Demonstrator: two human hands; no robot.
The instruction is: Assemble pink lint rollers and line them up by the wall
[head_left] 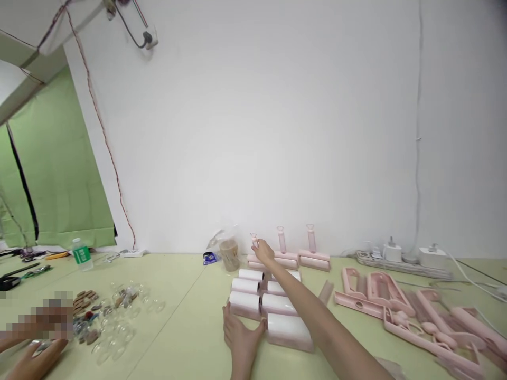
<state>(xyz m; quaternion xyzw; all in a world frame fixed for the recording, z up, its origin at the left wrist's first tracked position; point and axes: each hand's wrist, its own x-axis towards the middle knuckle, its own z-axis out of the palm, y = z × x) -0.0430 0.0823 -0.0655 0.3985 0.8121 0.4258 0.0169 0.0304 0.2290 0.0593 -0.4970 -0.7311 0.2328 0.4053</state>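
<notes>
Right hand (263, 252) pinched on the handle of the leftmost upright pink lint roller (254, 262), back of tabletop (174, 316) by the wall. My left hand (241, 336): thumb and fingers apart, at the left row's nearest white roll (244, 303).

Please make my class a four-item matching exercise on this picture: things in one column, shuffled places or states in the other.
Things
1. Right hand
2. Left hand
3. Plastic bottle
4. Curtain

Descriptions
A. green, hanging
B. at the near end of the left row of white rolls
C. at an upright pink handle
D. standing, green-labelled

Pairs: 1-C, 2-B, 3-D, 4-A
</notes>
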